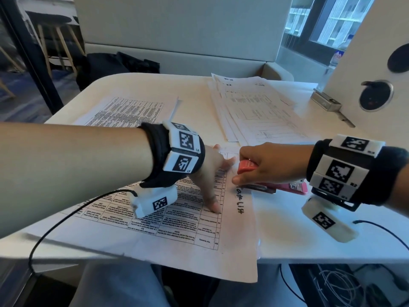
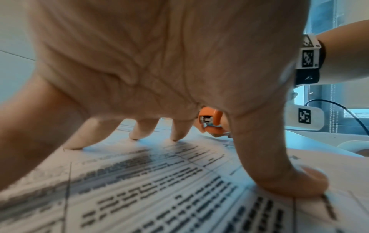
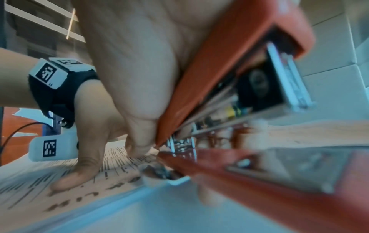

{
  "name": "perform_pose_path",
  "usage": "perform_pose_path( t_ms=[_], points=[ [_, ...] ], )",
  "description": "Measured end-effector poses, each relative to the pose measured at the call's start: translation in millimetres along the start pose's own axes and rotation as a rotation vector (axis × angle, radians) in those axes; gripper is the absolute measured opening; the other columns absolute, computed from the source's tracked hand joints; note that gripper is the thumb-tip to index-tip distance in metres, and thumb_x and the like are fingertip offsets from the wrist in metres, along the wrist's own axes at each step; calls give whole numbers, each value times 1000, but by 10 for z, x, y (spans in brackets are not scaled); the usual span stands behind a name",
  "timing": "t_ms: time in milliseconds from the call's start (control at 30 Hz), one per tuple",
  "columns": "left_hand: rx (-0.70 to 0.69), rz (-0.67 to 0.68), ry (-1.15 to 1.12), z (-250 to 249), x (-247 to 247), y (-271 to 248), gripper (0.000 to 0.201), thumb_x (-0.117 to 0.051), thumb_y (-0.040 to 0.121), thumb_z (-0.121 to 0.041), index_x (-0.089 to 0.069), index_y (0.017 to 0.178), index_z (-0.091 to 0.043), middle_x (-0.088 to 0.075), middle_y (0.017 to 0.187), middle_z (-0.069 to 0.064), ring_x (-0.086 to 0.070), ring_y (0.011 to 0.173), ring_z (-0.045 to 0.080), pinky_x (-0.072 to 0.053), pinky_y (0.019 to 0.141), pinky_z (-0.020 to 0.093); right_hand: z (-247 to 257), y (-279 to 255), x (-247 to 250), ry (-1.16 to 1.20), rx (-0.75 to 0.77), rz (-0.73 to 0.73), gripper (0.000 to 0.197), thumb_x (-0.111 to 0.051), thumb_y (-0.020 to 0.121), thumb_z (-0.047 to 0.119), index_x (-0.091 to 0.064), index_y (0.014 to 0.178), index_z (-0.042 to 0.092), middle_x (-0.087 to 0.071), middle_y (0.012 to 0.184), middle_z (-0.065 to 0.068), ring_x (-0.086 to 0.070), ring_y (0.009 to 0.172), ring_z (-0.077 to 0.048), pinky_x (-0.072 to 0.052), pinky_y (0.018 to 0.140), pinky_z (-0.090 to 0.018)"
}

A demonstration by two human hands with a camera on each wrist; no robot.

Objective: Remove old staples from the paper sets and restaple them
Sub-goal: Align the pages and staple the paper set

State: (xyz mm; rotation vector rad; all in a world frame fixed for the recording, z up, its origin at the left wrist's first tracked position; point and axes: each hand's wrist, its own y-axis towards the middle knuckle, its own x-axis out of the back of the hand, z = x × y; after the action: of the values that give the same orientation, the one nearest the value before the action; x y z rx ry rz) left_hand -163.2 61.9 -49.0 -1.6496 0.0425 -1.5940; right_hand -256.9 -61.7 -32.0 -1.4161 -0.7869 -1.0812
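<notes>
Left hand [image 1: 210, 171] spread wide, fingertips [image 2: 175, 137] pressing the paper set [image 1: 177, 224]; right hand [image 1: 267, 165], just beside it, grips the red stapler [image 1: 247, 168] at the sheet's edge. Handwriting near the thumb ends "List".

Handwritten "List" on paper set [image 1: 232, 235].

**Camera arrangement**

Head view: high, facing forward and down over the table [image 1: 137, 85]. Left wrist view: under the palm, very near the printed paper set [image 2: 159, 197]. Right wrist view: close along the stapler [image 3: 229, 78]. All three share paper and stapler.
</notes>
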Motion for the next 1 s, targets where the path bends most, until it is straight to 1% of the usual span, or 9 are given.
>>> perform_pose_path(
  t_ms=[100, 167, 267, 367, 433, 533, 667, 833, 1000],
  points=[
    [-21, -13, -30, -12, -10, -56, 125, -73, 58, -70, 9, 148, -42, 15, 159, 5, -17, 145, 29, -20, 114, 40, -45, -12, -23, -22, -3, -46, 41, -58, 86, 59, -48, 105, 25, -59, 85, 7, -56, 71, -8, -45, 62, -25],
    [-29, -39, -34, -9, -25, -87, 122, -73, 60, -68, 6, 149, -41, 10, 160, 5, -19, 144, 26, -22, 113, 38, -65, -27, -47, -29, 20, -74, 35, -59, 87, 56, -50, 102, 25, -59, 83, 8, -54, 71, -6, -42, 63, -25],
    [-59, -115, -79, -16, -68, -154, 113, -73, 63, -66, -8, 151, -37, -16, 159, 3, -29, 140, 23, -30, 108, 36, -69, -51, -75, -53, 51, -126, 30, -60, 87, 53, -54, 102, 28, -55, 95, 7, -52, 80, -9, -42, 69, -25],
    [-97, -196, -101, -42, -103, -243, 94, -74, 64, -63, -35, 145, -35, -45, 141, -4, -46, 124, 19, -39, 90, 30, -54, -61, -75, -65, 70, -159, 49, -67, 79, 58, -55, 119, 33, -49, 106, 7, -51, 96, -14, -46, 86, -31],
    [-111, -261, -92, -86, -107, -288, 81, -74, 67, -60, -46, 138, -33, -53, 128, -6, -51, 116, 16, -37, 81, 27, -40, -79, -69, -72, 97, -151, 59, -71, 74, 59, -53, 125, 35, -49, 105, 9, -49, 97, -12, -44, 86, -30],
    [-169, -375, -119, -173, -67, -335, 54, -73, 77, -47, -60, 125, -28, -59, 119, -9, -54, 109, 12, -35, 76, 23, -12, -99, -87, -93, 145, -80, 62, -73, 73, 57, -52, 128, 36, -53, 106, 12, -48, 99, -10, -42, 86, -28],
    [-245, -442, -133, -273, -36, -330, 31, -68, 85, -35, -68, 114, -23, -66, 107, -9, -58, 102, 12, -42, 82, 22, 7, -115, -87, -86, 181, -81, 48, -74, 74, 55, -57, 116, 39, -55, 105, 15, -49, 95, -7, -38, 80, -24],
    [-228, -427, -156, -354, -41, -282, 21, -68, 85, -29, -73, 102, -19, -67, 100, -4, -61, 97, 16, -47, 82, 27, -7, -122, -94, -121, 182, -87, 54, -72, 76, 57, -53, 124, 40, -58, 111, 13, -49, 93, -7, -39, 81, -24],
    [-247, -436, -159, -364, -55, -268, 14, -69, 83, -20, -76, 96, -21, -66, 94, -1, -63, 94, 21, -50, 82, 31, -2, -112, -93, -177, 174, -80, 54, -69, 75, 61, -54, 121, 38, -59, 108, 12, -51, 91, -9, -41, 80, -26]
  ],
)
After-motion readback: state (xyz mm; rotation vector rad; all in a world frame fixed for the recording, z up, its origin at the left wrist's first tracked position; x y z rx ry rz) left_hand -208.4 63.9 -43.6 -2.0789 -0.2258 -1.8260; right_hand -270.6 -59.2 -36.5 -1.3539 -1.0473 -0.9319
